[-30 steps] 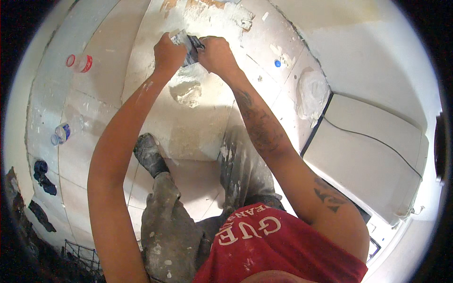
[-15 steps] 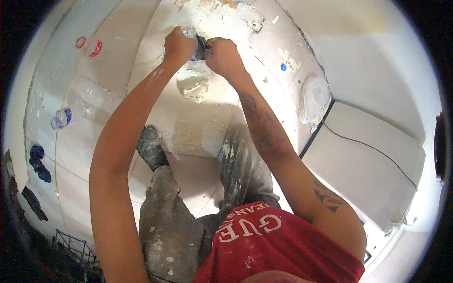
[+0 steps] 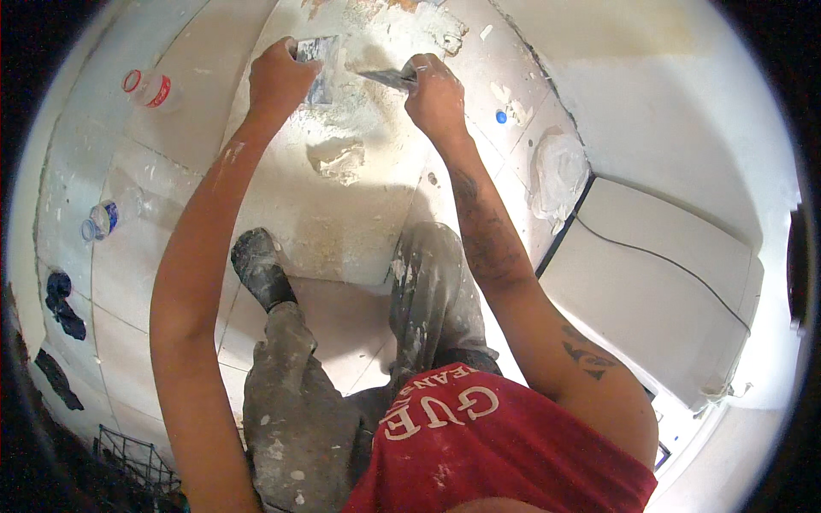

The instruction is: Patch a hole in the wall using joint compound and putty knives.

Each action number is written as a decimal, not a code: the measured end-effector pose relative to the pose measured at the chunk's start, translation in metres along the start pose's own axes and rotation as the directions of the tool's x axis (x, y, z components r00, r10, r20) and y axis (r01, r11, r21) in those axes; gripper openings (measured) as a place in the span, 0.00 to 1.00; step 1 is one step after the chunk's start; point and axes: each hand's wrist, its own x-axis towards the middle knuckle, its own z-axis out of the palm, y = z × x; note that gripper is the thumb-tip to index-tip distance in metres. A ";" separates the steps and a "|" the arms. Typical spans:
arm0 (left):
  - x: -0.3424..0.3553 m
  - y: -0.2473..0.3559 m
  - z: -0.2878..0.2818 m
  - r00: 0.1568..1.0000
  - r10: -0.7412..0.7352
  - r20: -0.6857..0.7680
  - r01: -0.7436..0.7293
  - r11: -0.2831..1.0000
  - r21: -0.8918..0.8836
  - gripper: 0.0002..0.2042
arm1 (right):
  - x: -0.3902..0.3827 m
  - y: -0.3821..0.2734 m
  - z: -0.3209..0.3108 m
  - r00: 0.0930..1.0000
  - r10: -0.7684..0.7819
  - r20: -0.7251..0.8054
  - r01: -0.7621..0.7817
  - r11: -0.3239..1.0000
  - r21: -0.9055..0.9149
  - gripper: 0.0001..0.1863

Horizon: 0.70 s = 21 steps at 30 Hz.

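Note:
My left hand [image 3: 282, 84] is closed round a flat rectangular metal scraper [image 3: 322, 75], its broad face smeared with whitish filler. To its right, my right hand [image 3: 434, 96] grips a putty knife [image 3: 382, 79], whose dark blade points left toward the scraper; a gap separates the two tools. Both are over the far part of a pale, plaster-stained board [image 3: 342, 235] on the floor. A lump of cream-coloured filler [image 3: 338, 160] sits on the board, nearer to me than my hands.
Plastic bottles, one with a red label [image 3: 152, 89] and one with a blue label [image 3: 101, 221], lie at left. A blue cap [image 3: 501, 117] and a crumpled white plastic bag [image 3: 558, 175] are at right, beside a white panel [image 3: 641, 274] crossed by a cable. A black wire rack [image 3: 137, 457] stands lower left.
My hands have moved apart: the left went left with the scraper, the right went right with the putty knife. The tools, close together before, are now separated.

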 end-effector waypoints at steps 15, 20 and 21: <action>-0.001 0.015 0.003 0.939 0.336 -0.067 -0.316 0.925 0.210 0.17 | -0.004 0.001 0.016 0.955 -0.285 -0.087 0.278 0.957 -0.089 0.16; 0.002 0.016 0.004 0.947 0.313 -0.068 -0.290 0.928 0.232 0.18 | -0.006 0.003 0.014 0.967 -0.239 -0.090 0.234 0.970 -0.070 0.16; 0.003 0.016 0.004 0.946 0.315 -0.071 -0.292 0.928 0.231 0.18 | -0.006 0.003 0.013 0.968 -0.233 -0.097 0.226 0.971 -0.075 0.16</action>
